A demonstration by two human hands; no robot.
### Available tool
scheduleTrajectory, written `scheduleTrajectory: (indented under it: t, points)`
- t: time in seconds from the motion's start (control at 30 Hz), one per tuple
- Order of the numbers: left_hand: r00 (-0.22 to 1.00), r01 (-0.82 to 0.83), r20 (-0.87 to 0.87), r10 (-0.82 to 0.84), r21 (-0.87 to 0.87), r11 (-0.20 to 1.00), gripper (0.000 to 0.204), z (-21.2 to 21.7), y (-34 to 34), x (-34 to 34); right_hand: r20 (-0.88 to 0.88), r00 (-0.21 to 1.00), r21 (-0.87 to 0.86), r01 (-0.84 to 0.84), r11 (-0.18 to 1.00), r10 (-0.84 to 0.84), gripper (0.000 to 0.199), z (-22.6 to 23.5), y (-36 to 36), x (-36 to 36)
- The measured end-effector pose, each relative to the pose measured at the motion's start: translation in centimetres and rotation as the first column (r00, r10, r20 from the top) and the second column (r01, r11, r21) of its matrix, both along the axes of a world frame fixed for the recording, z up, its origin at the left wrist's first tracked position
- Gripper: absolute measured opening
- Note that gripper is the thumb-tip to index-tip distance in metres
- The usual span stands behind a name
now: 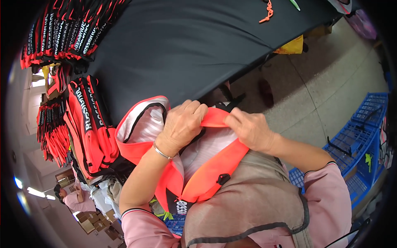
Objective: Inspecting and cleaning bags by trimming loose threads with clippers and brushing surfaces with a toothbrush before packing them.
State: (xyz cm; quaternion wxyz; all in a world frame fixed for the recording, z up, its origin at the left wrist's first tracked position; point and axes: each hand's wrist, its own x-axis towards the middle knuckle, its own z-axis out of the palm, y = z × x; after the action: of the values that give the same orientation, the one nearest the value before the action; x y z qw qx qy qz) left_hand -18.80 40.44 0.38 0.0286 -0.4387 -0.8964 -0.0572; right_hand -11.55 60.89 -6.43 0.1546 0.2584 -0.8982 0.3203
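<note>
Beside the near edge of the long, black-covered table, the left hand and right hand grip the rim of a coral-orange, pale-lined fabric bag, apparently spaced to keep that section taut, though exact finger contact is partly hidden.

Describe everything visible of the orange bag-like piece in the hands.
The orange bag-like piece is bright coral-orange, apparently fabric, with a white striped lining, black inner edging, a small black fitting on its front and a black lettered panel low down. It gapes open, lining exposed, in front of the person's body by the black table. The left hand and right hand pinch its far edge; its near side appears to touch the grey-brown apron.
</note>
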Motion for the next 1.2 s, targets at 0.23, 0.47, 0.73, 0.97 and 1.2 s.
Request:
scheduleTrajectory:
  t: [0.23,0.47,0.73,0.97,1.2]
  points:
    - [0.999,0.033,0.006,-0.033,-0.019,0.999,0.009,0.2,-0.6,0.4,0.087,0.993,-0.018,-0.073,0.997,0.074,0.019,0.2,-0.4,1.5]
    - [0.992,0.119,-0.048,-0.121,-0.029,0.992,0.009,-0.3,0.7,2.3,0.534,0.752,-0.474,-0.112,0.873,0.387,0.019,6.4,2.0,-6.6]
    - [0.937,-0.232,-0.265,0.229,0.019,0.973,0.066,10.6,-1.2,4.2,0.387,0.191,-0.858,-0.284,0.428,0.902,0.047,1.4,-10.0,-12.5]
    - [0.589,-0.779,0.250,0.768,-0.076,0.622,0.052,14.5,-10.3,8.8,0.349,-0.004,-0.874,-0.362,0.324,0.937,0.034,5.4,-11.7,-11.7]
    - [0.395,-0.877,0.491,0.777,-0.050,0.478,0.041,26.4,-12.8,15.3,0.285,-0.150,-0.802,-0.578,0.150,0.947,0.026,10.4,-18.2,-8.2]
